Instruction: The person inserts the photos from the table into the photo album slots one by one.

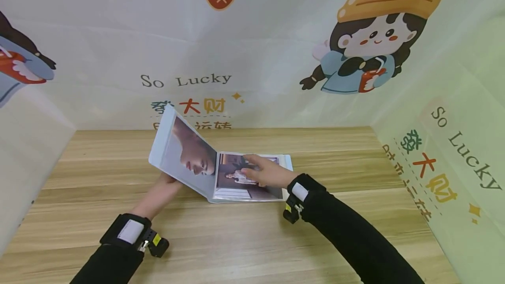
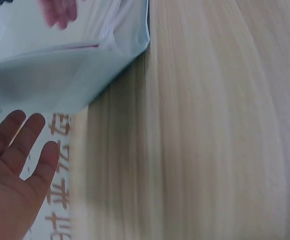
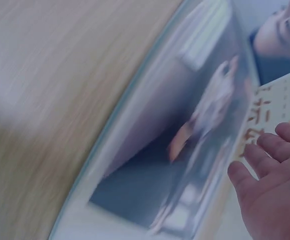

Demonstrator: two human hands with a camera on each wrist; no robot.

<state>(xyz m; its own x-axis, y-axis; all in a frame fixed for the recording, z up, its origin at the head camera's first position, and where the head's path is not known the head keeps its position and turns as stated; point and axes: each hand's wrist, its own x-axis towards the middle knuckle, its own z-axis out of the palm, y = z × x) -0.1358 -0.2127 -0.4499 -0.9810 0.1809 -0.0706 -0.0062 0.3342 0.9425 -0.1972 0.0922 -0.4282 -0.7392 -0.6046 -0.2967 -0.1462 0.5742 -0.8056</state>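
Observation:
A photo album (image 1: 252, 194) with a pale blue cover lies spread on the table. Its left side (image 1: 165, 139) tilts up steeply, showing a large face photo (image 1: 193, 150). On the flat right page is a photo of a figure in light clothes (image 3: 209, 105). My left hand (image 2: 15, 170) is behind the raised side, fingers apart and extended, fingertips right at the cover's outer face. In the head view the album hides most of that hand. My right hand (image 1: 270, 172) is over the right page, its fingers (image 3: 259, 160) relaxed with nothing between them.
The wood-grain table (image 1: 236, 244) is enclosed by pale printed cloth walls (image 1: 276, 78) at the back and both sides. Black straps with small cameras (image 1: 158, 244) sit on both wrists over dark sleeves.

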